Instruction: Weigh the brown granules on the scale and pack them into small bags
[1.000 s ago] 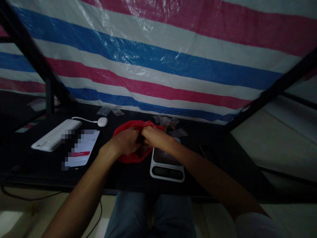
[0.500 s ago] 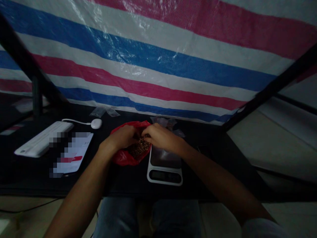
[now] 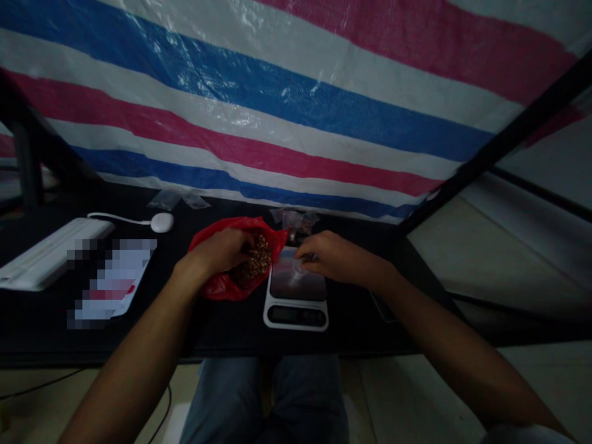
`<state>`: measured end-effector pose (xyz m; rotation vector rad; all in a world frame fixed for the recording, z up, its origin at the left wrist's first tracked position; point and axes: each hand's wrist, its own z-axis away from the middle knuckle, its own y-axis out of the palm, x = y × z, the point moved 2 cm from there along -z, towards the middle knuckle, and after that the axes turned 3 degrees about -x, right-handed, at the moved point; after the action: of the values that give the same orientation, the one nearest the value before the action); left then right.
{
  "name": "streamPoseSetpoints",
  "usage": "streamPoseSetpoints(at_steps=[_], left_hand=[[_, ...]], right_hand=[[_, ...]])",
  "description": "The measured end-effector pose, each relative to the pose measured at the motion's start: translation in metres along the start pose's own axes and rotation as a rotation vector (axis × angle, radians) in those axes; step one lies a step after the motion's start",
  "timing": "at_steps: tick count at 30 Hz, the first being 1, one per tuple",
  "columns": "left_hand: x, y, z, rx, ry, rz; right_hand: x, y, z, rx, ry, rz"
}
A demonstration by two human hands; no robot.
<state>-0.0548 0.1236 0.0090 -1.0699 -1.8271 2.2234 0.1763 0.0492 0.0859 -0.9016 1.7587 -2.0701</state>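
**Left hand in red bag, right fingertips over scale**

Left hand (image 3: 215, 254) is at the mouth of a red plastic bag (image 3: 217, 287), which lies on the black tabletop (image 3: 222, 336) just left of a digital kitchen scale (image 3: 296, 316). Its fingers curl over the bag's far rim and down beside a heap of brown pieces (image 3: 256, 262), so the hand looks to be holding the bag. Can't tell if they also pinch any pieces.

Right hand (image 3: 342, 259) reaches in from the right, over the dark platform of the scale. Its fingers are partly closed, tips together, above a small translucent item (image 3: 301, 266). Can't tell if they grip it or only touch it; low light, and it's small.

Handling, my read: the bag is thin and soft, so it will slump and give no stiff edge. Best hold is the gathered rim, with the heap supported from below. The pieces look light, hard and loose, likely to spill or roll, so a pinch or cupped fingers suit them.

Clear plastic bags (image 3: 291, 219) lie just beyond the scale, with brown contents showing. More clear bags (image 3: 178, 198) sit further left, near a white round puck (image 3: 161, 222) on a cable.
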Motion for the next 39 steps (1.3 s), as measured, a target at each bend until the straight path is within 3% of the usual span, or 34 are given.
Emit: streamPoseSetpoints(at_steps=[11, 16, 19, 23, 27, 39], left_hand=[[0.003, -0.008, 0.0, 0.01, 0.098, -0.036], [0.004, -0.01, -0.002, 0.044, 0.153, -0.003], [0.006, -0.01, 0.0, 0.077, 0.121, 0.051], [0.008, -0.008, 0.003, 0.129, 0.074, 0.125], [0.01, -0.005, 0.002, 0.102, 0.039, 0.044], [-0.002, -0.021, 0.005, 0.037, 0.056, -0.07]], right_hand=[[0.001, -0.008, -0.006, 0.009, -0.024, -0.002], [0.015, -0.01, -0.027, -0.114, -0.095, -0.035], [0.028, 0.006, -0.053, -0.099, -0.134, -0.009], [0.032, 0.04, -0.088, 0.075, -0.059, 0.134], [0.028, 0.057, -0.102, 0.084, -0.013, 0.239], [0.025, 0.036, -0.097, 0.042, 0.085, 0.156]])
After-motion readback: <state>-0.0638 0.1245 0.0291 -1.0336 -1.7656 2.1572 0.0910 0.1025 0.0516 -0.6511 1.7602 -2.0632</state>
